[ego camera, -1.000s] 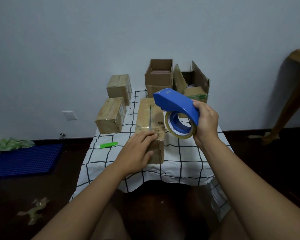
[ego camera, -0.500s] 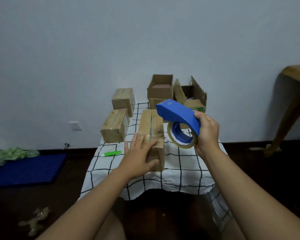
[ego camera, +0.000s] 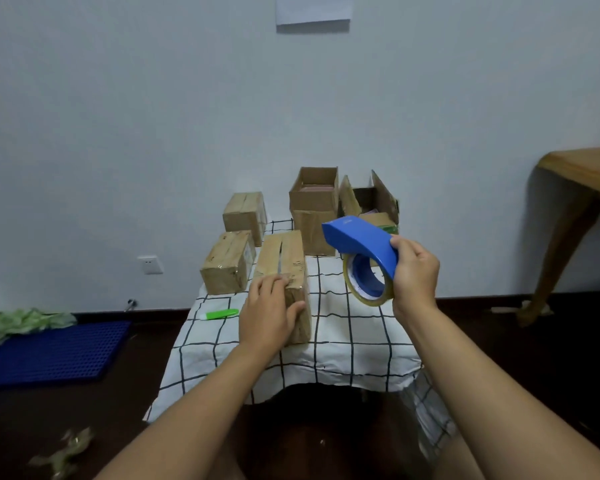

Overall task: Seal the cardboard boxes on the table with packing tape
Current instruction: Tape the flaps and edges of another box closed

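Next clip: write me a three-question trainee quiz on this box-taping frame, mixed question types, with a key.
1. True or false: the right hand grips the blue tape dispenser held up clear of the checked tablecloth.
2. Which thing does the left hand rest on?
A. the long box at the table's middle
B. the green utility knife
C. the open box at the back
3. Fill in: at the back of the table, ___ boxes stand with their flaps open.

Key
1. True.
2. A: it lies over the box's near end.
3. Two: the open box at the back and the flapped box to its right.
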The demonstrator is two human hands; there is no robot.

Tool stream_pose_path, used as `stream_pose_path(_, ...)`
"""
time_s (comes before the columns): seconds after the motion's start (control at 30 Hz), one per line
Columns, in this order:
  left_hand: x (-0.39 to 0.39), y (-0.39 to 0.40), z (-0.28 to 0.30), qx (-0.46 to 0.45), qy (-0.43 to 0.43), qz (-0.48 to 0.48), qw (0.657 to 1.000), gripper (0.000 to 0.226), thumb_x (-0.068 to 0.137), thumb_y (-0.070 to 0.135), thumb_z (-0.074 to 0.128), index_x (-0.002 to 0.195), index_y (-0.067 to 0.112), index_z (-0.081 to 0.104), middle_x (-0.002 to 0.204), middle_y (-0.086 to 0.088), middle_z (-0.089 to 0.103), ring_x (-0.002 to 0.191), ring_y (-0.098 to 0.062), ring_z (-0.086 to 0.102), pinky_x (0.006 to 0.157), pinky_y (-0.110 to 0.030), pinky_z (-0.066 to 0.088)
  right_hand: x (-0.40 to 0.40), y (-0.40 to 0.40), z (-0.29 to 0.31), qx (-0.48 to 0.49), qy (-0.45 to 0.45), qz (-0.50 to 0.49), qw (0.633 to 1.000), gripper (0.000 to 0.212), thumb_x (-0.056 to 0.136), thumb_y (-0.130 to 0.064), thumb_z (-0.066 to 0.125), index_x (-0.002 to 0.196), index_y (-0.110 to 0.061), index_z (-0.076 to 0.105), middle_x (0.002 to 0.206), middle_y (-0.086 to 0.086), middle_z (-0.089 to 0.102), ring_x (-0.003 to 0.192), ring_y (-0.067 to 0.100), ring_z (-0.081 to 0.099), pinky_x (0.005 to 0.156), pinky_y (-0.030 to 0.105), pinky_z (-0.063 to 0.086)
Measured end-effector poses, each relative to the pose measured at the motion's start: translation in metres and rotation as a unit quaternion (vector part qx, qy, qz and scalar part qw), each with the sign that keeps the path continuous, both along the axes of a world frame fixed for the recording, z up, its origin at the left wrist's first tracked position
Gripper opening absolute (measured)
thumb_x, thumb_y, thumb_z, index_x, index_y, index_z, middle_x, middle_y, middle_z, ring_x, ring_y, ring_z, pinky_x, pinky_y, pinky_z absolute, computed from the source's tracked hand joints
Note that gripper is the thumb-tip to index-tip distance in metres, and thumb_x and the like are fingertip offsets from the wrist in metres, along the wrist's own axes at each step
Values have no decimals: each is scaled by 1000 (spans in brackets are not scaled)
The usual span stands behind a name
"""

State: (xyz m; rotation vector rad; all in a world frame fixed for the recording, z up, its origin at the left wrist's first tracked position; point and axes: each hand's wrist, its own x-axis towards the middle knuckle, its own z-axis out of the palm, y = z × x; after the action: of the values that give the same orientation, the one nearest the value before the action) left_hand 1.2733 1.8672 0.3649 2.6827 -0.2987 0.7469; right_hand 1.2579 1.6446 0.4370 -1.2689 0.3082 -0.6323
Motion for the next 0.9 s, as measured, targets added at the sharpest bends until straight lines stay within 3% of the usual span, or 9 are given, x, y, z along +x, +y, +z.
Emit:
stream_pose_path(0.2, 24, 27, 27, 8, -17, 15, 1000, 50, 87, 50, 63, 122, 14, 58, 127, 1, 54, 120, -23, 43, 84, -39, 49, 11, 19, 14, -18, -20, 26, 999, 21, 93, -20, 63, 76, -26, 73, 74, -11, 66, 75, 11, 60, 57, 17, 49)
stream_pose_path(0.33, 60, 28, 32, 16, -13, 12, 1000, 50, 89, 50, 62, 124, 16, 56, 129, 1, 52, 122, -22, 42, 86, -37, 47, 36, 25, 16, -23, -21, 30, 999, 24, 92, -20, 62, 74, -26, 76, 77, -9, 71, 78, 13, 63, 67, 27, 52)
stream_pose_path(0.63, 171, 32, 26, 56, 5, 5, 998, 52, 91, 50, 58, 131, 18, 53, 134, 3, 48, 126, -19, 38, 93, -34, 43, 127, 20, 14, -23, -17, 30, 999, 17, 79, -33, 65, 78, -26, 79, 98, 9, 73, 87, 20, 67, 77, 35, 55)
stream_pose_path(0.77, 216, 34, 22, 86, 9, 12, 996, 55, 91, 53, 55, 134, 19, 52, 137, 2, 47, 128, -20, 37, 98, -32, 41, 167, 21, 10, -25, -12, 26, 999, 18, 79, -35, 65, 83, -26, 80, 96, 2, 75, 93, 22, 70, 81, 40, 57)
stream_pose_path(0.9, 254, 29, 18, 53, 16, 11, 998, 55, 89, 47, 63, 133, 17, 53, 135, -2, 46, 127, -24, 33, 100, -37, 40, 194, 24, -1, -8, -13, 42, 999, 17, 85, -28, 65, 78, -31, 80, 86, -9, 75, 81, 9, 68, 73, 32, 55)
